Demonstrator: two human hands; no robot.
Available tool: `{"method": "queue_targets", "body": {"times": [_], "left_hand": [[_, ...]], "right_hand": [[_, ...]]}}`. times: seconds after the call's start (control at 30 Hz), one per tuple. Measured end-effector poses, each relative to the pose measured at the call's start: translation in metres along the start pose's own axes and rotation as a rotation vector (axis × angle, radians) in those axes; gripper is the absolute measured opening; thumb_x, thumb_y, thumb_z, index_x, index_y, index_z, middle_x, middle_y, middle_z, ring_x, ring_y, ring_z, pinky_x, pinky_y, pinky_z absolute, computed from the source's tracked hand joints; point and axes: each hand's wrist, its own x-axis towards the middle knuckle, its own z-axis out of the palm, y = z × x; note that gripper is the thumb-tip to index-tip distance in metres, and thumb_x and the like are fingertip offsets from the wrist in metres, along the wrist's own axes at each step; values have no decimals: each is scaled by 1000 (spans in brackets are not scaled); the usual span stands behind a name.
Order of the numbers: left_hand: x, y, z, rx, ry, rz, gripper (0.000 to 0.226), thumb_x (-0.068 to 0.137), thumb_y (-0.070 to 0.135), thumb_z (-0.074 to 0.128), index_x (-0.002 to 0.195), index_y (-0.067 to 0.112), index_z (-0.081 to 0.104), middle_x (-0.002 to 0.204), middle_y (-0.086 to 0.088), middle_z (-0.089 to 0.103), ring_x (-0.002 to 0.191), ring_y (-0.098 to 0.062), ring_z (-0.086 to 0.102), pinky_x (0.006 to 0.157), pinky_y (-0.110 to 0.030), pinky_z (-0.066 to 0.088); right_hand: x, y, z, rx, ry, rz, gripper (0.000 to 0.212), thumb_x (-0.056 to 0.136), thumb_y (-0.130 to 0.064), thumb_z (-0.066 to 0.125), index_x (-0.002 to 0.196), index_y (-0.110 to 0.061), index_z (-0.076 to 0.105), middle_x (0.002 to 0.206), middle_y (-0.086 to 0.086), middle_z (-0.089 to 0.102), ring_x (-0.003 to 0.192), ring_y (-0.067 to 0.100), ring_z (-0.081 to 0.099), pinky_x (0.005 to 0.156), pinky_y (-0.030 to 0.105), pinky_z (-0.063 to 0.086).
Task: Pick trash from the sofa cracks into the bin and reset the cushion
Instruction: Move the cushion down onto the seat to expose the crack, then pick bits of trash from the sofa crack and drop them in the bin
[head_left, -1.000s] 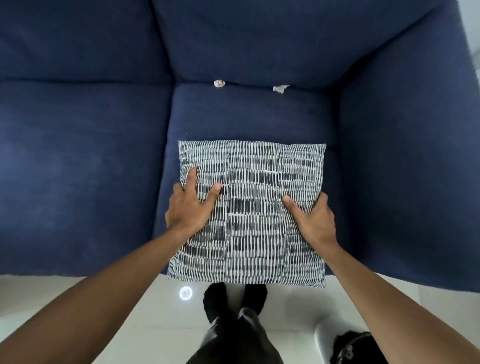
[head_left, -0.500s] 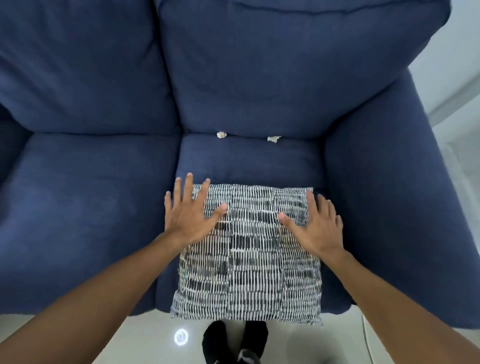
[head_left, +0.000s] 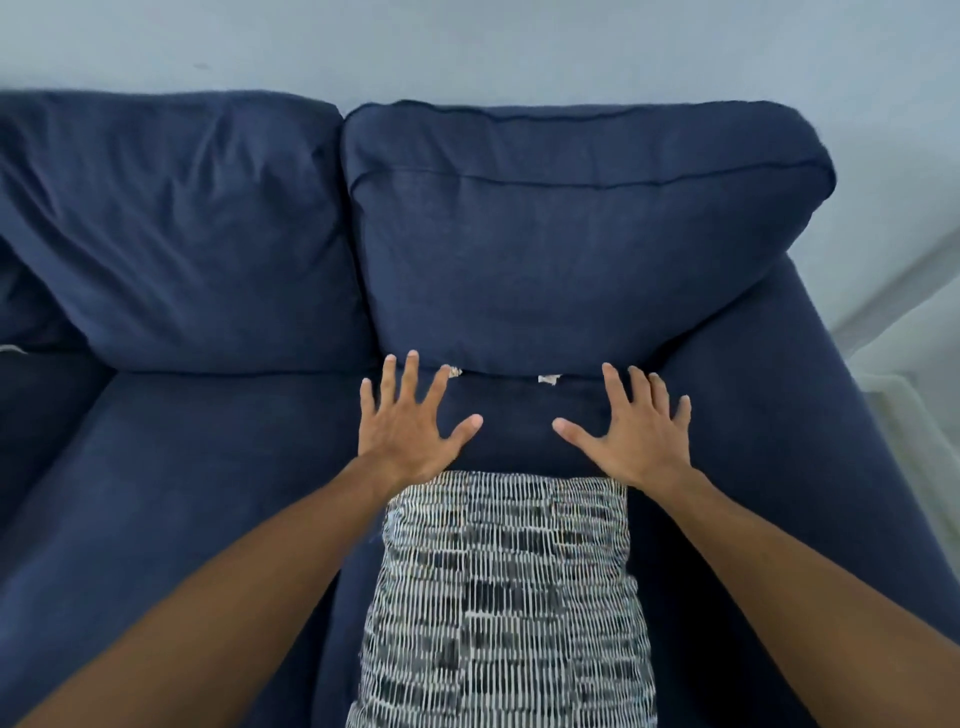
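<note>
A black-and-white patterned cushion (head_left: 506, 597) lies flat on the right seat of the navy sofa (head_left: 208, 467), near its front edge. Two small pale scraps of trash sit in the crack between seat and back cushion: one (head_left: 455, 372) close to my left fingertips, the other (head_left: 548, 380) between my hands. My left hand (head_left: 413, 423) and my right hand (head_left: 631, 428) hover with fingers spread over the seat, just beyond the cushion's far edge, holding nothing. No bin is in view.
The right back cushion (head_left: 571, 234) stands behind the crack, and the sofa's right arm (head_left: 810, 415) rises beside my right hand. A pale wall (head_left: 467, 47) is behind the sofa. A strip of light floor (head_left: 914, 374) shows at far right.
Both hands have left the patterned cushion and moved forward over the seat toward the crack, fingers spread. The view has tilted up, showing the sofa back and wall.
</note>
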Motion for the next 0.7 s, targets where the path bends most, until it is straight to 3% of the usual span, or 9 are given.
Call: {"method": "queue_targets", "body": {"times": [0.23,0.33,0.43,0.7], "left_hand": [[29,12,18,-24,-46,-54,88,81,85,9,154,37,-2,164,-5,-14,149,-31,-13,119,-57,6],[48,17,38,-56,-48,-111,85,84,82,16,154,35,4,163,-8,9,147,-32,11,114,-53,21],[72,18,62,-120,-23,-153,79,88,76,27,153,32,15,149,-9,36,135,-31,33,106,-49,32],[168,-3,145,-361,63,-242,61,95,55,43,142,16,40,134,-17,52,122,-40,50,97,-50,42]], "right_hand": [[34,7,19,53,-38,34,113,70,-97,23,158,-26,13,159,8,27,146,32,23,117,61,17],[51,7,42,83,-37,71,106,75,-92,31,154,-20,26,150,7,41,136,31,37,108,55,32],[74,7,73,159,-29,114,95,81,-84,39,148,-17,39,140,7,54,129,30,47,99,53,39],[152,4,168,430,21,223,76,84,-69,60,139,-17,55,115,1,71,120,26,59,100,52,46]]}}
